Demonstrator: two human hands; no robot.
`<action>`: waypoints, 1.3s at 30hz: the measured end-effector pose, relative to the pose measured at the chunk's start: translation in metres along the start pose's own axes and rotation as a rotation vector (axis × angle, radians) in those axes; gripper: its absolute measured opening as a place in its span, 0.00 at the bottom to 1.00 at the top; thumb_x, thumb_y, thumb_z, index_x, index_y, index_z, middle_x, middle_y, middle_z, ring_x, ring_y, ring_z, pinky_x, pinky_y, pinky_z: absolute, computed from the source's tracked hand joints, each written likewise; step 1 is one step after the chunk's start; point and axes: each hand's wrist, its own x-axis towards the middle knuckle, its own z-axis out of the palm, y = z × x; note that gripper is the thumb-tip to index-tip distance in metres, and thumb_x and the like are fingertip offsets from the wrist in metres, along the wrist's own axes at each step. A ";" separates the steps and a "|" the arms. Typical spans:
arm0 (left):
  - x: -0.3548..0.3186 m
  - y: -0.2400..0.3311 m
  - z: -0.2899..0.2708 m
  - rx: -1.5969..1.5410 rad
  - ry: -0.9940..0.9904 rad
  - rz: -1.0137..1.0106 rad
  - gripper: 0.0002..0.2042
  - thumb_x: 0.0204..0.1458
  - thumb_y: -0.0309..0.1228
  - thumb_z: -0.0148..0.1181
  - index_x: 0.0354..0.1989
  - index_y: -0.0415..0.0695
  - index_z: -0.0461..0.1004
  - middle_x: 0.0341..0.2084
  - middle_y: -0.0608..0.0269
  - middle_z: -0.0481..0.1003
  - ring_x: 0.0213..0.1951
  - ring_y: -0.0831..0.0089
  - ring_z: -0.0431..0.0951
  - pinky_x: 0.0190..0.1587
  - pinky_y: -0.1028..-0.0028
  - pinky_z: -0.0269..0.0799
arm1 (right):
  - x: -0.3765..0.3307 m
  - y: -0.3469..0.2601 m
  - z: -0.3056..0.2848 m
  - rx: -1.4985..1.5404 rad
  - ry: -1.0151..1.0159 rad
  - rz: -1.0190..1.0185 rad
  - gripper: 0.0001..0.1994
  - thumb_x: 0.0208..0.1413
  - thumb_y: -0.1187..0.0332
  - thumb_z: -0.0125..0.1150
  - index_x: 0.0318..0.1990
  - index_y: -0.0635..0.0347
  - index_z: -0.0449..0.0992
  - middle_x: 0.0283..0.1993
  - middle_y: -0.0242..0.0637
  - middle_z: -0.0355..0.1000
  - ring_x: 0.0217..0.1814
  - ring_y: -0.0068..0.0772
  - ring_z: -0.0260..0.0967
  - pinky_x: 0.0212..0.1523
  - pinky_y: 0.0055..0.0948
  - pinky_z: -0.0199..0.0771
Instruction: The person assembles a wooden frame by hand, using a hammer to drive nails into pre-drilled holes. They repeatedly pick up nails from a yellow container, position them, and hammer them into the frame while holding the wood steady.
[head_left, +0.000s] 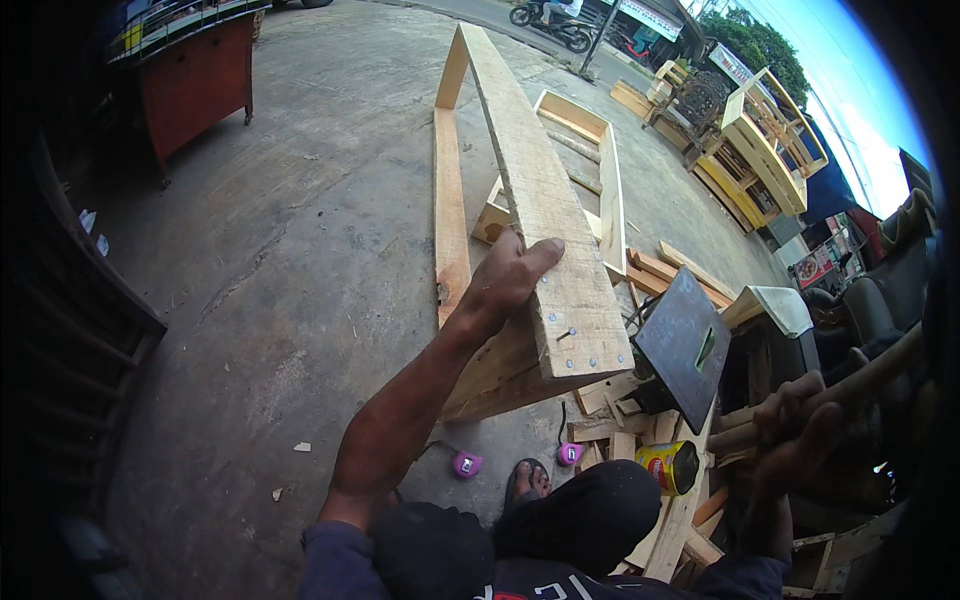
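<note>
A long box-like frame of pale boards (pixel 535 165) stands on the concrete in front of me. My left hand (pixel 510 275) grips the near part of its upper board, thumb on top and fingers curled over the left edge. At that near end several nail heads show, and one nail (pixel 567 334) sticks up from the wood. Out at the right, my right hand (pixel 795 425) is closed around the wooden handle (pixel 865 380) of what looks like a hammer, raised apart from the frame. The hammer's head cannot be made out against the dark rim.
Two pink tape measures (pixel 467 464) lie near my feet. A yellow can (pixel 668 467) stands among wood offcuts (pixel 610 430), beside a dark metal plate (pixel 683 345) with a slot. Another wooden frame (pixel 617 200) lies beyond. A red cabinet (pixel 197 90) stands far left; stacked furniture (pixel 760 150) is far right.
</note>
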 end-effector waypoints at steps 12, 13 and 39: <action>0.002 -0.005 0.003 0.048 0.099 0.067 0.29 0.63 0.41 0.56 0.62 0.27 0.64 0.51 0.45 0.76 0.52 0.64 0.79 0.59 0.68 0.71 | 0.005 0.005 0.005 -0.735 -0.662 0.174 0.25 0.57 0.76 0.66 0.62 0.55 0.67 0.43 0.54 0.79 0.37 0.59 0.81 0.36 0.48 0.79; 0.001 -0.004 0.002 0.079 0.077 0.035 0.29 0.63 0.40 0.56 0.62 0.26 0.64 0.51 0.45 0.76 0.52 0.64 0.79 0.59 0.68 0.71 | 0.006 0.003 0.008 -0.755 -0.521 0.063 0.25 0.57 0.76 0.66 0.62 0.55 0.67 0.42 0.53 0.79 0.37 0.58 0.81 0.36 0.47 0.79; -0.004 -0.005 -0.001 -0.153 0.049 0.088 0.26 0.63 0.38 0.56 0.62 0.28 0.64 0.48 0.46 0.77 0.46 0.65 0.82 0.51 0.70 0.78 | -0.046 0.080 -0.010 -0.542 -0.397 0.167 0.22 0.62 0.67 0.62 0.62 0.58 0.68 0.35 0.54 0.79 0.34 0.57 0.80 0.37 0.45 0.78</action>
